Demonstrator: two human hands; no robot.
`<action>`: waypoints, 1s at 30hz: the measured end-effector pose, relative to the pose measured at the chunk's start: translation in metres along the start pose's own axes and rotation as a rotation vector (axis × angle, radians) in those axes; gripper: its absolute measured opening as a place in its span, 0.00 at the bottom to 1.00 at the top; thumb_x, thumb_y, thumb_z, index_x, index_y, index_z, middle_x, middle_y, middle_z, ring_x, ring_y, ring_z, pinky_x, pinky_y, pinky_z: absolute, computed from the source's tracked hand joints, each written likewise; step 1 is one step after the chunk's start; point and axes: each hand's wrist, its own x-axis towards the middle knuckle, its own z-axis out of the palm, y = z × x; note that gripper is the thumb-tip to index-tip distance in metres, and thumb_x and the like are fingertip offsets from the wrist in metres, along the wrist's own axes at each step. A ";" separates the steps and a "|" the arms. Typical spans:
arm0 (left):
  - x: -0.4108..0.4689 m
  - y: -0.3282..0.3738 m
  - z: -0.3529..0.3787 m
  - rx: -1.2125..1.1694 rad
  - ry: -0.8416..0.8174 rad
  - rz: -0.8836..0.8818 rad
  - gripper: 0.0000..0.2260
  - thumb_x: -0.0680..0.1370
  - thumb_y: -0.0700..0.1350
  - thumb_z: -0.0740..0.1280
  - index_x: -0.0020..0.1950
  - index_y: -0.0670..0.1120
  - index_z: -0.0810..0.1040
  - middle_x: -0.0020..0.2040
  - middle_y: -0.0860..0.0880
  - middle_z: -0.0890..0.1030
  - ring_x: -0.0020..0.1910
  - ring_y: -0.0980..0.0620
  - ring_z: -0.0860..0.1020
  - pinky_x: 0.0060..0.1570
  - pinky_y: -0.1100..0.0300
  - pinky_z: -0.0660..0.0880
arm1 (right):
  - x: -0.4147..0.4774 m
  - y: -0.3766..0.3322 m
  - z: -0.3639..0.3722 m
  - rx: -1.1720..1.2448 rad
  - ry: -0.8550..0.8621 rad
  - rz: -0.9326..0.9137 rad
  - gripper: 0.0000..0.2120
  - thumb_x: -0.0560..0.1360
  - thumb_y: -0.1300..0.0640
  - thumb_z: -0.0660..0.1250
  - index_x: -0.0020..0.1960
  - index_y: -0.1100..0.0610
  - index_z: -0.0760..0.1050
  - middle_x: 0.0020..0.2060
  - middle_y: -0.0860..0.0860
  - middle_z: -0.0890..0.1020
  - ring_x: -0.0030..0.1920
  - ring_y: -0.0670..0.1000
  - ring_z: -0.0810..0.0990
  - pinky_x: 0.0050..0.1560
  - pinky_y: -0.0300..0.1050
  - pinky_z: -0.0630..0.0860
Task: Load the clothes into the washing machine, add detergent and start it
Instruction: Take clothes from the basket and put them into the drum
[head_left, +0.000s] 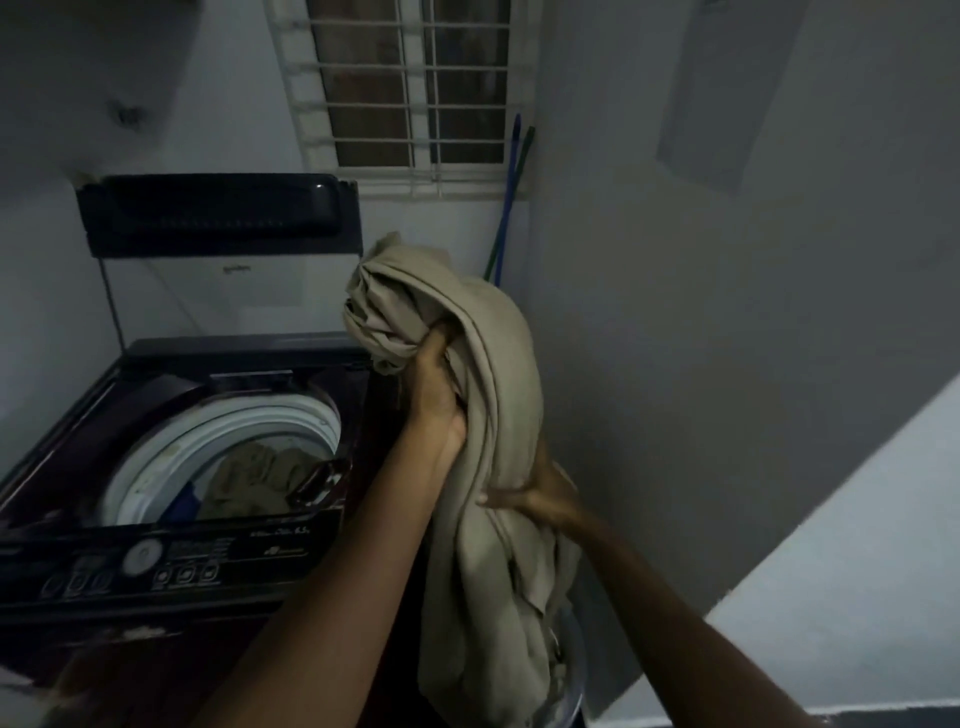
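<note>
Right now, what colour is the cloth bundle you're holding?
The cloth bundle is plain beige, with no pattern; the head view shows it best.

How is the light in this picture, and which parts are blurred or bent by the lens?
Head view: the room is dim, so the washing machine looks nearly black and its panel text is unreadable; the window bars bow from wide-angle distortion; the bottom-left corner is smeared; the beige cloth, gripped by the left hand and right hand, is fairly sharp.
</note>
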 end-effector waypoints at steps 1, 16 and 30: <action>0.000 -0.001 -0.001 -0.046 -0.008 -0.032 0.21 0.77 0.52 0.66 0.65 0.40 0.77 0.56 0.40 0.82 0.54 0.42 0.80 0.56 0.48 0.77 | 0.004 0.007 0.009 0.035 0.015 0.046 0.54 0.60 0.43 0.80 0.76 0.50 0.53 0.70 0.45 0.67 0.67 0.45 0.69 0.66 0.42 0.67; -0.004 0.004 -0.066 0.963 -0.009 0.099 0.31 0.61 0.49 0.77 0.63 0.50 0.78 0.59 0.54 0.80 0.57 0.53 0.79 0.61 0.57 0.75 | 0.027 -0.085 -0.041 0.484 0.536 -0.201 0.08 0.67 0.61 0.71 0.41 0.56 0.72 0.32 0.46 0.74 0.33 0.41 0.71 0.38 0.34 0.71; -0.001 -0.014 -0.064 0.739 -0.231 0.137 0.37 0.59 0.49 0.84 0.66 0.47 0.76 0.62 0.53 0.80 0.62 0.55 0.78 0.62 0.57 0.75 | 0.012 -0.101 -0.035 0.807 -0.278 -0.008 0.37 0.77 0.33 0.51 0.74 0.59 0.63 0.69 0.58 0.72 0.69 0.58 0.71 0.73 0.57 0.63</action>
